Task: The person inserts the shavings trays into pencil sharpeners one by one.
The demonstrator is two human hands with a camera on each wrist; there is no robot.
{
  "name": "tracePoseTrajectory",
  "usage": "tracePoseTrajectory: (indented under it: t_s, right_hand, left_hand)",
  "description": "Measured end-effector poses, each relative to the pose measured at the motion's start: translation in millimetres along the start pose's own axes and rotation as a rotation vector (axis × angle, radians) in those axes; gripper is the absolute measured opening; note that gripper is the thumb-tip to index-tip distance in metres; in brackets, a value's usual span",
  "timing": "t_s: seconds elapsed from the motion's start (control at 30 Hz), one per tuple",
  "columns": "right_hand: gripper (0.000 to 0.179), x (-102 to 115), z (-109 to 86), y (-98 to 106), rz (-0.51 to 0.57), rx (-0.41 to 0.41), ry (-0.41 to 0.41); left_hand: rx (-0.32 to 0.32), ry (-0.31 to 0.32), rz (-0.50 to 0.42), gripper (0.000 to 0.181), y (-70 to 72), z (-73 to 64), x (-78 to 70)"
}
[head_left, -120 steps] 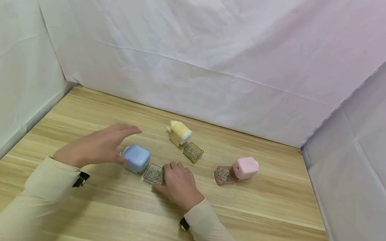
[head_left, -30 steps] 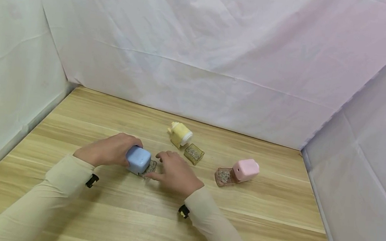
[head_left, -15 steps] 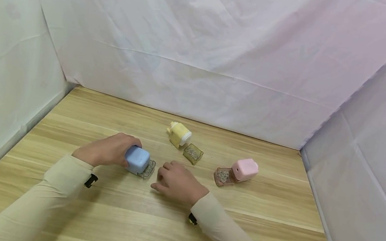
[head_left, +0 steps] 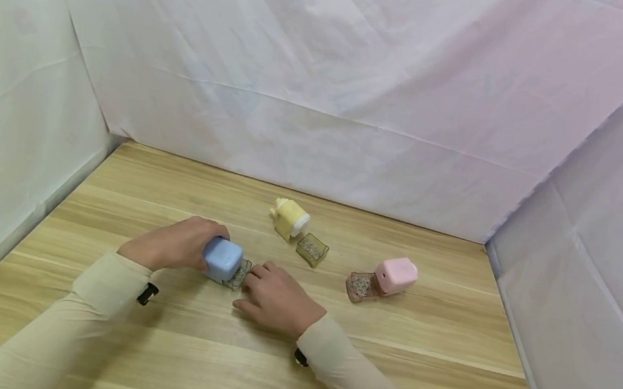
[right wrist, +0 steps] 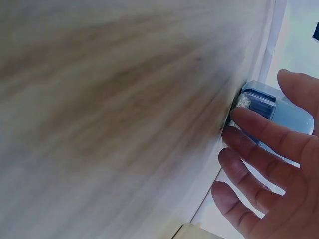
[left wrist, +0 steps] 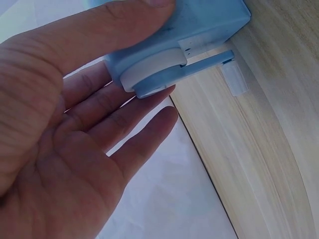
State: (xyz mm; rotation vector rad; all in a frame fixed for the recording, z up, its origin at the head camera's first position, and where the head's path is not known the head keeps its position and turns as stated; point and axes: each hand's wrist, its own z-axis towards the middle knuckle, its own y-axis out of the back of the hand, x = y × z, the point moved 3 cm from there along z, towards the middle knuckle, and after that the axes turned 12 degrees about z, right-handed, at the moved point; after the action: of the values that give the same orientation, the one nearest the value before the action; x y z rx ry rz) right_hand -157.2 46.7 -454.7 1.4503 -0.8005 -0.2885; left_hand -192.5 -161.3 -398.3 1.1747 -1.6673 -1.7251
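Note:
A blue crank pencil sharpener (head_left: 223,259) lies on the table with its clear shavings drawer (head_left: 241,273) sticking partly out of its right end. My left hand (head_left: 180,243) grips the sharpener's body from the left. In the left wrist view the thumb (left wrist: 114,30) lies along its side, and the crank handle (left wrist: 199,68) points away from the palm. My right hand (head_left: 280,298) is at the drawer's outer end, fingertips right by its edge. Seen from the right wrist, the fingers (right wrist: 271,134) are spread and loosely bent, and pale shavings (right wrist: 243,102) show in the drawer.
Farther back lies a yellow sharpener (head_left: 289,218), its drawer (head_left: 312,250) of shavings fully out beside it. On the right a pink sharpener (head_left: 397,275) has its drawer (head_left: 360,286) pulled out. White cloth (head_left: 317,150) walls the table's back and sides.
The blue sharpener's drawer went from fully apart to partly inserted, and my left hand took hold of the body. My right hand drew back from the drawer, then returned left to it.

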Motion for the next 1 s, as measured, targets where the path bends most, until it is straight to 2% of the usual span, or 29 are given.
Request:
tracePoseTrajectory:
  t_s: [0.3,0.73,1.0]
  right_hand:
    - [0.038,4,4.4,-1,0.018,-0.018,0.006]
    - [0.038,6,10.0,-2,-0.022,-0.028,0.032]
    - [0.032,7,12.9,-2,-0.04,-0.038,0.05]
  left_hand:
    - [-0.008,-0.014,0.001,0.053,0.5,-1.8,-0.1]
    - [-0.033,-0.037,0.008,0.051,1.8,-1.8,0.0]
    - [-0.035,-0.038,0.008,0.05,1.6,-1.6,0.2]
